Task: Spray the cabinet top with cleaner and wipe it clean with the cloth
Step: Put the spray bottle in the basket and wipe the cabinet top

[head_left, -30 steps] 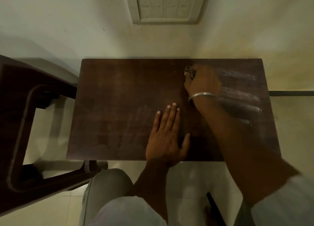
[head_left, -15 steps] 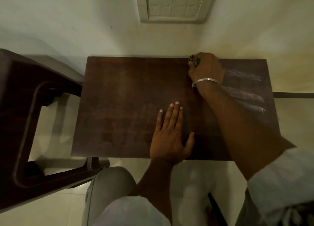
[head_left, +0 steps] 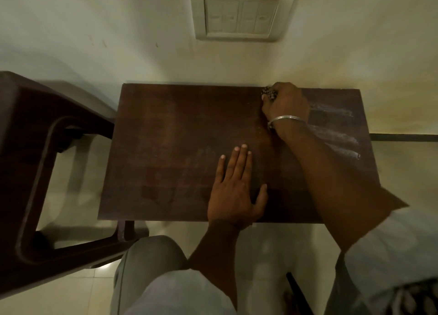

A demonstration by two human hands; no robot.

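The dark brown cabinet top (head_left: 180, 148) fills the middle of the head view, against a pale wall. My right hand (head_left: 288, 103), with a silver bangle on the wrist, is closed over a small dark patterned cloth (head_left: 268, 93) at the far edge of the top, right of centre. Only a corner of the cloth shows past my fingers. White streaks of cleaner (head_left: 331, 134) lie on the right part of the top. My left hand (head_left: 237, 191) rests flat, fingers spread, near the front edge. No spray bottle is in view.
A dark brown plastic chair (head_left: 35, 172) stands close on the left, its frame touching the cabinet's front left corner. A switch panel (head_left: 241, 16) is on the wall above. My knee in light trousers (head_left: 151, 267) is below the front edge, over a pale tiled floor.
My right hand has slid with the cloth from the mid-right of the top up to its far edge. My left hand has stayed flat in place.
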